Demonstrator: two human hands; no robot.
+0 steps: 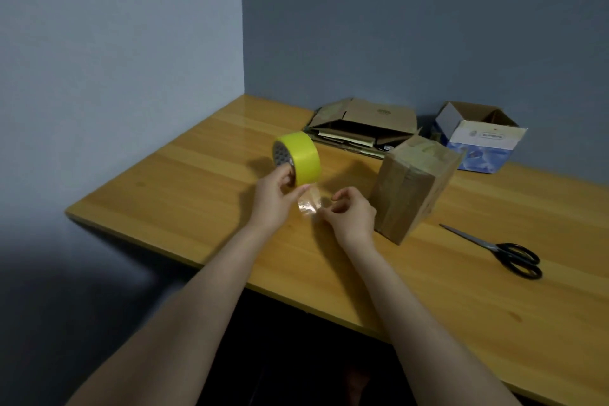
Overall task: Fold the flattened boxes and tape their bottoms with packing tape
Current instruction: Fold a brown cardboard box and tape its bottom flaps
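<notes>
Holding the tape roll (298, 158) in the left hand (275, 199), raised above the table (197, 194), well left of the box (413, 194); gripping it with fingers hooked into the core and thumb laid against the yellow outer face. Pinching the free end of a short clear strip (309, 203) with the right hand (352, 214), just left of the box, thumb and fingertips closed tight on the tape, other fingers curled. Stretching that strip between both hands, its upper end joined to the roll.

Working beside the box: brown, folded up, standing on the table, tape bands across its top and near face, just clear of the right hand.

Seen behind the box, toward the wall and near it: flat boxes (362, 128) in a loose stack. Seen behind and right of the box: a white-and-blue carton (479, 142), flaps open at the top. Seen in front and right of the box: scissors (497, 249) lying flat, blades closed and pointing back toward it, black handles at the far end.
</notes>
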